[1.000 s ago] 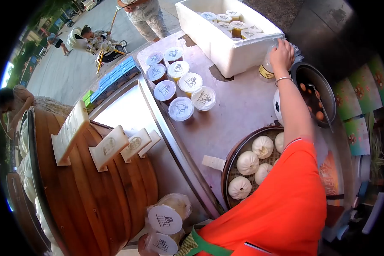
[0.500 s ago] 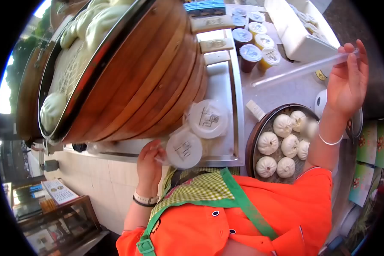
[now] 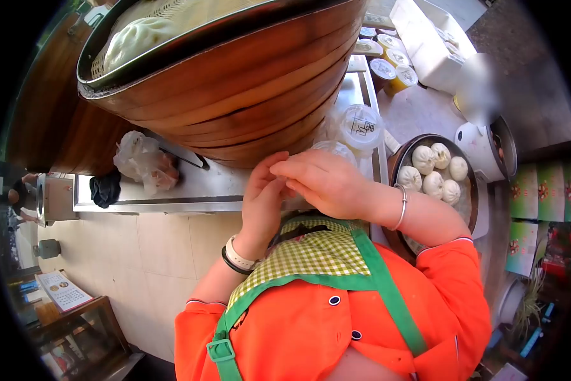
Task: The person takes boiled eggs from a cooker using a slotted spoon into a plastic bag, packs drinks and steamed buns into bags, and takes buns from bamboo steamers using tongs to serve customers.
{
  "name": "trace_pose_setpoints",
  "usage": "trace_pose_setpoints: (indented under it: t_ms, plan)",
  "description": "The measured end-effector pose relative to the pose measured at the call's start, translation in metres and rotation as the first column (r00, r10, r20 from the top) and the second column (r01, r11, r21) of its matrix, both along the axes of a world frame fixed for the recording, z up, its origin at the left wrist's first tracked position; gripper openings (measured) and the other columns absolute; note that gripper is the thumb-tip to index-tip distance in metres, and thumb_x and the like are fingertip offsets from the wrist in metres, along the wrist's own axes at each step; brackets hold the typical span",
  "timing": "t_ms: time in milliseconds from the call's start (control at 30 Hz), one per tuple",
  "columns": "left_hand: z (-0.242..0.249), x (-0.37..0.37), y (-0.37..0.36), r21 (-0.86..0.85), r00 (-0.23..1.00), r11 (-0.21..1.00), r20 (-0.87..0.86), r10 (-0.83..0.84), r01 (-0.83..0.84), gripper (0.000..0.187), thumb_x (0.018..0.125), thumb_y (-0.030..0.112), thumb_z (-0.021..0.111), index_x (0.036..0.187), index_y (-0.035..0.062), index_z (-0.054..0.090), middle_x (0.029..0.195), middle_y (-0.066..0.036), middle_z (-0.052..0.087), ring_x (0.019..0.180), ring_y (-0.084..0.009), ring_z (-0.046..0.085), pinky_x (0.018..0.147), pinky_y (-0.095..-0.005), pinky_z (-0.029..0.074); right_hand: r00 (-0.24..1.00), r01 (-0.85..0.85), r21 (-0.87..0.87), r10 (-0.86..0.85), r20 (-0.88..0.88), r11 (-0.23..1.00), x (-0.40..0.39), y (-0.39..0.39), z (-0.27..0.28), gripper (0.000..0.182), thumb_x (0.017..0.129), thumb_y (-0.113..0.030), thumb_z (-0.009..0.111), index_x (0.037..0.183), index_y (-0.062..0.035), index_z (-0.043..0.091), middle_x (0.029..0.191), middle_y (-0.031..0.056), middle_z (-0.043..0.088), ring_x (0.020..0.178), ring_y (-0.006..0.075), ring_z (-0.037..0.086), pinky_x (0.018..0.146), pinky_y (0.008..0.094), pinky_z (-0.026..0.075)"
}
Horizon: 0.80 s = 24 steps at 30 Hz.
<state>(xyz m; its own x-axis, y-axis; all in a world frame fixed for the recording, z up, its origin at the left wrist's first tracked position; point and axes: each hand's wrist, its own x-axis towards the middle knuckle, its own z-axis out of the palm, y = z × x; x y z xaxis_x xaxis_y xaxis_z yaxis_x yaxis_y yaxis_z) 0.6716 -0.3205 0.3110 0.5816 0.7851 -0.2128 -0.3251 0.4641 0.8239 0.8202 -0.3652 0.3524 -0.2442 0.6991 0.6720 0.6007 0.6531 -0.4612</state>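
My left hand (image 3: 264,197) and my right hand (image 3: 323,182) meet in front of the bamboo steamer stack (image 3: 234,89), fingers bent and pressed together. What lies between the fingertips is hidden. Just beyond my right hand are two lidded cups: one cup (image 3: 361,127) has a printed lid, and the other cup (image 3: 335,150) is partly covered by the hand. Clear plastic shows around them. High on the stack, a pale steamed bun (image 3: 136,43) rests on the mesh liner.
A round steamer (image 3: 396,168) of white buns (image 3: 433,184) stands to the right. Several sealed drink cups (image 3: 399,76) are beside a white foam box (image 3: 425,44). A crumpled plastic bag (image 3: 142,159) and a black cloth-like bundle (image 3: 105,188) lie on the metal counter (image 3: 222,205).
My right hand has come down from the upper right to meet my left hand; the long clear plastic strip it held is out of sight. The view has shifted, showing more counter at left.
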Motion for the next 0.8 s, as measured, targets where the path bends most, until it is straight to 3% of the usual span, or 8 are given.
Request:
trace_pose_setpoints:
  t_ms: [233, 267, 333, 433, 533, 667, 733, 800]
  plan:
    - [0.006, -0.002, 0.005, 0.114, 0.988, 0.981, -0.023, -0.153, 0.155, 0.039, 0.087, 0.004, 0.034, 0.125, -0.0006, 0.04, 0.121, -0.016, 0.05, 0.074, -0.0131, 0.052, 0.068, -0.0244, 0.043, 0.877, 0.48, -0.005, -0.48, -0.008, 0.877, 0.011, -0.068, -0.019, 0.033, 0.078, -0.004, 0.058, 0.11, -0.0025, 0.053, 0.092, 0.0102, 0.057, 0.083, 0.0241, 0.056, 0.072, 0.034, 0.047]
    - [0.007, 0.0, 0.006, 0.101, 0.988, 0.983, -0.025, -0.15, 0.152, 0.039, 0.088, 0.007, 0.034, 0.125, -0.0008, 0.04, 0.12, -0.017, 0.051, 0.07, -0.013, 0.051, 0.067, -0.0241, 0.043, 0.769, 0.53, -0.275, -0.592, -0.242, 0.802, 0.017, -0.079, -0.035, 0.03, 0.081, -0.008, 0.057, 0.111, -0.0019, 0.052, 0.089, 0.0081, 0.056, 0.08, 0.0198, 0.055, 0.07, 0.0312, 0.046]
    - [0.009, 0.002, 0.006, 0.085, 0.986, 0.982, -0.032, -0.164, 0.166, 0.039, 0.089, 0.009, 0.033, 0.125, -0.001, 0.04, 0.12, -0.017, 0.051, 0.066, -0.0128, 0.05, 0.066, -0.0237, 0.043, 0.56, 0.487, -0.537, -0.718, -0.414, 0.689, 0.024, -0.086, -0.065, 0.029, 0.084, -0.012, 0.056, 0.111, -0.0012, 0.052, 0.087, 0.006, 0.056, 0.078, 0.0156, 0.054, 0.067, 0.0284, 0.045]
    - [0.013, 0.005, 0.007, 0.075, 0.985, 0.982, 0.006, -0.174, 0.173, 0.037, 0.089, 0.011, 0.036, 0.124, -0.0007, 0.043, 0.116, -0.014, 0.054, 0.069, -0.0111, 0.05, 0.069, -0.0233, 0.042, 0.14, -0.169, -0.875, -0.868, -0.476, 0.453, 0.025, -0.072, -0.085, 0.025, 0.088, -0.023, 0.052, 0.102, -0.0021, 0.054, 0.085, 0.0022, 0.054, 0.071, 0.0086, 0.047, 0.057, 0.0208, 0.038]
    - [0.014, 0.004, 0.008, 0.107, 0.977, 0.971, -0.044, -0.211, 0.214, 0.037, 0.09, 0.016, 0.036, 0.122, -0.002, 0.044, 0.113, -0.014, 0.056, 0.07, -0.0108, 0.049, 0.071, -0.0234, 0.041, 0.27, -0.017, -0.841, -0.807, -0.525, 0.541, 0.027, -0.066, -0.092, 0.022, 0.088, -0.023, 0.053, 0.1, -0.0038, 0.053, 0.082, 0.0018, 0.053, 0.074, 0.0075, 0.047, 0.062, 0.0212, 0.038]
    - [0.018, 0.006, 0.013, 0.141, 0.956, 0.948, 0.031, -0.293, 0.286, 0.04, 0.092, 0.023, 0.037, 0.121, -0.0033, 0.044, 0.109, -0.014, 0.057, 0.085, -0.015, 0.051, 0.079, -0.0262, 0.039, 0.018, -0.151, -0.347, -0.348, -0.937, 0.926, 0.034, -0.077, -0.045, 0.011, 0.089, -0.015, 0.049, 0.09, -0.005, 0.054, 0.08, 0.0, 0.053, 0.075, 0.0094, 0.047, 0.072, 0.023, 0.037]
    - [0.033, 0.01, 0.006, 0.205, 0.924, 0.913, 0.077, -0.375, 0.353, 0.042, 0.092, 0.026, 0.037, 0.123, -0.0032, 0.042, 0.109, -0.015, 0.056, 0.092, -0.017, 0.052, 0.083, -0.0278, 0.039, 0.087, -0.204, -0.399, -0.39, -0.917, 0.894, 0.028, -0.076, -0.014, 0.009, 0.088, -0.011, 0.048, 0.089, -0.0045, 0.055, 0.079, 0.0034, 0.054, 0.077, 0.0148, 0.05, 0.071, 0.0271, 0.04]
    - [0.052, 0.023, -0.009, 0.046, 0.909, 0.908, -0.026, -0.416, 0.417, 0.046, 0.093, 0.029, 0.039, 0.126, -0.0027, 0.036, 0.107, -0.016, 0.056, 0.103, -0.0215, 0.051, 0.09, -0.0319, 0.037, 0.793, 0.116, -0.563, -0.418, -0.443, 0.818, 0.017, -0.065, 0.007, 0.01, 0.085, -0.009, 0.051, 0.091, -0.0033, 0.056, 0.082, 0.0096, 0.055, 0.081, 0.0231, 0.053, 0.069, 0.0313, 0.043]
